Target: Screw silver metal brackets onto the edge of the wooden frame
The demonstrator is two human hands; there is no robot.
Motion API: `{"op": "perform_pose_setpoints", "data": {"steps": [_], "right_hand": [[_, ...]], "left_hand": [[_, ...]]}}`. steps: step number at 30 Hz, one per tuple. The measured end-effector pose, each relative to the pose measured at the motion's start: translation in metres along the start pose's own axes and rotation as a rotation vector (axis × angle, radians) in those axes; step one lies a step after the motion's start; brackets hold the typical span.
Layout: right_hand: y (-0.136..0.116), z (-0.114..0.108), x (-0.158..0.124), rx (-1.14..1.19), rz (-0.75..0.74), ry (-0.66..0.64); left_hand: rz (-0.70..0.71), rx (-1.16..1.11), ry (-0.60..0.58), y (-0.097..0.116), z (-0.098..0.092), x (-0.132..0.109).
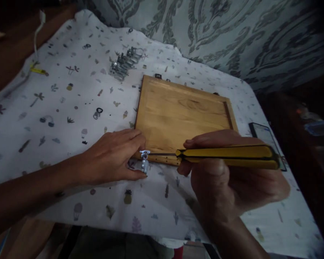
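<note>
Beyond the table rises a grey wall with a dark scrolling pattern (pixel 218 36). Under our work spreads a white cloth printed with small palms, pineapples and balloons (pixel 64 154). On it lies a flat, honey-brown wooden panel with a raised rim (pixel 186 111); we take its middle as our clock's centre.

Our right hand (pixel 232 183), between four and five o'clock, is closed around a yellow-and-black screwdriver with a thin metal shaft (pixel 229 156). Our left hand (pixel 121 154), at eight o'clock, pinches a small silver metal hinge-like fitting (pixel 144 162) between thumb and fingers, the fingertips up against the panel's corner. That fitting sits at the panel's near-left corner, between seven and eight o'clock.

A dark-edged, phone-like slab (pixel 263 133) lies between three and four o'clock, partly behind our right hand. At ten o'clock, well apart from the panel, stands a row of similar grey metal fittings (pixel 125 64).

The shaft points towards nine o'clock and its tip reaches the fitting; whether it sits in a screw head is too small to tell. We judge the step in hand to be working a screw on this fitting. The next move seems to call for a steady pinch on the left, the shaft in line with the screw, and a turn of the right wrist under light pressure, since a tilted tip could slip.
</note>
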State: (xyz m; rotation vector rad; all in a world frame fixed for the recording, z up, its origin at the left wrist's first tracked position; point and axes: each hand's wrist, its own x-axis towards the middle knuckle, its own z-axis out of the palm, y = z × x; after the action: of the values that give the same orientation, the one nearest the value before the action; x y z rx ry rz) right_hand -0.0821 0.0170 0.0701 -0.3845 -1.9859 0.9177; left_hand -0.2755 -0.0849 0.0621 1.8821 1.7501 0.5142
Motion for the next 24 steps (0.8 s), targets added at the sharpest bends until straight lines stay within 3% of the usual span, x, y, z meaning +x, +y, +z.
{"op": "perform_pose_setpoints", "data": {"steps": [3, 24], "right_hand": [[-0.0013, 0.0022, 0.0012, -0.041, -0.042, 0.047], [0.0019, 0.003, -0.0005, -0.035, -0.063, -0.021]], "left_hand": [[0.011, -0.001, 0.013, -0.0004, 0.0006, -0.0004], [-0.013, 0.011, -0.037, -0.001, 0.0004, 0.0006]]}}
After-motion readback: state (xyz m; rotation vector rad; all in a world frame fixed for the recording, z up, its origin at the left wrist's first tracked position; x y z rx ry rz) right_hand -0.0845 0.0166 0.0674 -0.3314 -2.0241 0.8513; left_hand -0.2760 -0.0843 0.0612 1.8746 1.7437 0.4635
